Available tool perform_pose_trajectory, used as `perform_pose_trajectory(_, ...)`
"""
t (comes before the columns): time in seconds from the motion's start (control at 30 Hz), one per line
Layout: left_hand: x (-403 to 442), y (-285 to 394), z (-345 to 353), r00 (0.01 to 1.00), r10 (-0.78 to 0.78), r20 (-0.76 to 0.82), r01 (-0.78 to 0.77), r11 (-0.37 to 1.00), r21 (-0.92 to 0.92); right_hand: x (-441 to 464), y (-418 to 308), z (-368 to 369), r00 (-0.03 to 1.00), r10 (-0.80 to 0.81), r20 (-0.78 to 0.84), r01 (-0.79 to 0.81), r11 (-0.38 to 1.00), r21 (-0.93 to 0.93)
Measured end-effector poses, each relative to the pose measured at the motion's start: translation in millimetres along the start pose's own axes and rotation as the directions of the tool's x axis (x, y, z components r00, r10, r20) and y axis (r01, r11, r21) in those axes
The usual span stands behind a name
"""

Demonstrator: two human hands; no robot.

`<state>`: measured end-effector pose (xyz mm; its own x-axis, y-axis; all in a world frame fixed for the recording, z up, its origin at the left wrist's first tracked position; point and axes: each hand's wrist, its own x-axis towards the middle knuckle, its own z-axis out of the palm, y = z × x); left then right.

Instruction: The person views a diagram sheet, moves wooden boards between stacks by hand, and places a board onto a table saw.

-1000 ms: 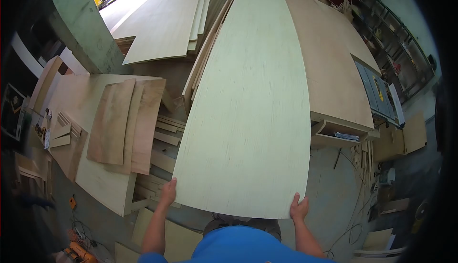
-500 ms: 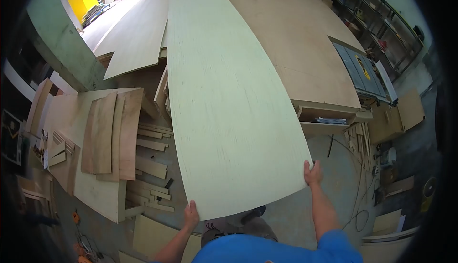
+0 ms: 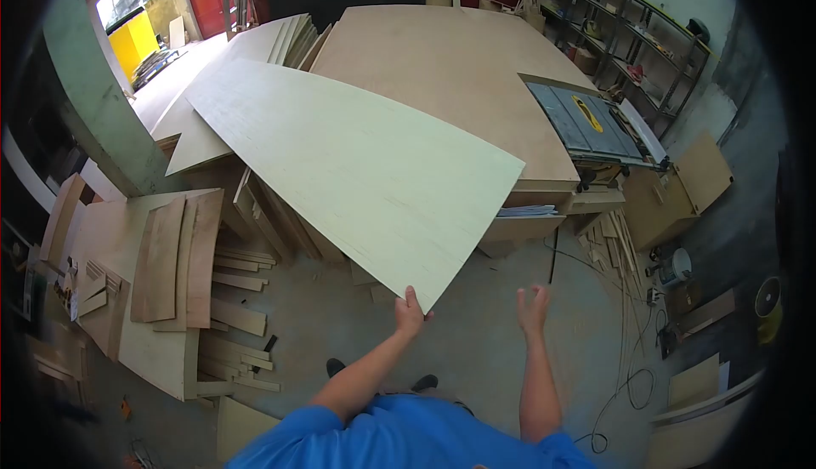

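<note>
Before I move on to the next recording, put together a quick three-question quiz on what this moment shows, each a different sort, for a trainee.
1. Which hand holds the pale board?
2. What colour is the oval insert in the blue-grey machine table? A) red B) yellow C) white
3. True or false: the brown panels lie on the pale worktop at the picture's left.

Key:
1. The left hand, at its near corner; the right hand is off it, fingers parted.
2. B
3. True
</note>
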<state>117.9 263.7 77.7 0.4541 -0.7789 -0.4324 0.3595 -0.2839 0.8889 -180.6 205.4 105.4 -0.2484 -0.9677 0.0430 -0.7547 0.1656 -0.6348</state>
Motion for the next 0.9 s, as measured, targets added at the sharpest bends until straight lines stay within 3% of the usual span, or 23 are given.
perform_pose_trajectory(0.07, 11, 9, 25, 0.999, 0.053, 0.009, -0.053, 0.999, 0.007, -57, 70, 10, 0.924, 0.185, 0.334, -0.152, 0.98, -0.125)
perform_pose_trajectory(0.1, 18, 12, 37, 0.997, 0.077, 0.013, -0.077, 0.997, 0.006, -89, 105, 19, 0.867, 0.301, 0.397, -0.288, 0.953, -0.092)
perform_pose_trajectory(0.13, 27, 13, 44, 0.998, 0.042, 0.053, -0.043, 0.999, 0.033, -122, 136, 25, 0.829, 0.345, 0.439, -0.317, 0.938, -0.138)
perform_pose_trajectory(0.17, 37, 12, 44, 0.996, 0.005, 0.084, -0.011, 0.998, 0.065, -148, 166, 32, 0.7, 0.458, 0.548, -0.443, 0.88, -0.17)
perform_pose_trajectory(0.2, 43, 11, 43, 0.993, -0.035, 0.11, 0.025, 0.995, 0.098, -175, 187, 39, 0.684, 0.459, 0.567, -0.468, 0.872, -0.143)
perform_pose_trajectory(0.27, 40, 24, 42, 0.987, -0.091, 0.135, 0.071, 0.987, 0.145, -201, 155, 18, 0.591, 0.478, 0.649, -0.596, 0.801, -0.047)
perform_pose_trajectory(0.33, 48, 39, 34, 0.978, -0.154, 0.138, 0.126, 0.974, 0.189, -190, 154, 39, 0.667, 0.365, 0.649, -0.519, 0.853, 0.054)
perform_pose_trajectory(0.37, 57, 45, 25, 0.985, -0.147, 0.091, 0.136, 0.984, 0.119, -189, 153, 49, 0.694, 0.309, 0.65, -0.486, 0.868, 0.106)
perform_pose_trajectory(0.43, 82, 57, 5, 0.989, -0.145, -0.006, 0.145, 0.989, -0.016, -143, 77, 34, 0.694, 0.147, 0.705, -0.281, 0.957, 0.077)
perform_pose_trajectory(0.5, 113, 76, -21, 0.99, -0.09, -0.107, 0.088, 0.996, -0.023, -95, 23, 40, 0.675, -0.049, 0.736, -0.168, 0.961, 0.218)
perform_pose_trajectory(0.6, 170, 100, -60, 0.955, 0.012, -0.297, -0.025, 0.999, -0.039, -23, -40, 60, 0.609, -0.196, 0.768, -0.319, 0.827, 0.464)
perform_pose_trajectory(0.7, 243, 103, -94, 0.876, 0.125, -0.467, -0.128, 0.991, 0.024, 46, -74, 76, 0.487, -0.162, 0.858, -0.605, 0.647, 0.465)
perform_pose_trajectory(0.73, 252, 106, -99, 0.843, 0.156, -0.514, -0.144, 0.988, 0.062, 65, -78, 81, 0.426, -0.216, 0.879, -0.68, 0.564, 0.468)
perform_pose_trajectory(0.83, 261, 126, -77, 0.636, 0.208, -0.743, -0.078, 0.975, 0.207, 114, -92, 83, 0.259, -0.163, 0.952, -0.771, 0.558, 0.306)
perform_pose_trajectory(0.9, 256, 140, -73, 0.662, 0.142, -0.736, -0.013, 0.984, 0.178, 146, -90, 92, 0.199, -0.183, 0.963, -0.751, 0.602, 0.27)
